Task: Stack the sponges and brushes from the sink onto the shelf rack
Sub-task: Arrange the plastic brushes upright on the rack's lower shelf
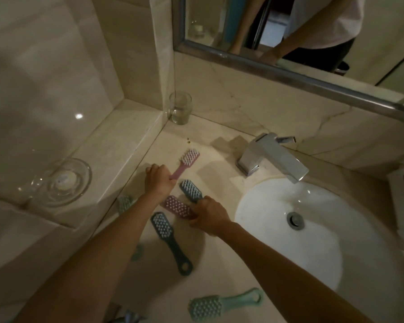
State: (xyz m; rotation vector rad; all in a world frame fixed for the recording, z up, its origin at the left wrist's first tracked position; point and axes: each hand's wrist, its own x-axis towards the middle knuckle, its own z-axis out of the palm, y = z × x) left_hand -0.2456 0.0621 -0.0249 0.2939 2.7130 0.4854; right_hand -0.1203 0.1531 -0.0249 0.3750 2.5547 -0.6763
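Left hand [158, 180] clenches the handle of a pink plastic white-bristled brush [189, 158], at ten o'clock from the white oval sink [289, 243]. Right hand [209, 216] clamps a light-blue plastic brush [191, 190] and a second pink brush [176, 205], their handles hidden in its fist. A pale-green brush [124, 202] lies mostly hidden under the left forearm [96, 259].

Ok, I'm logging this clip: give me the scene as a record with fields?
left hand: grips pink plastic brush by handle
right hand: grips light blue plastic brush
second pink brush: handle under right hand, grip unclear
loose on beige stone counter: dark teal plastic brush; mint green plastic brush
shelf rack: not in view
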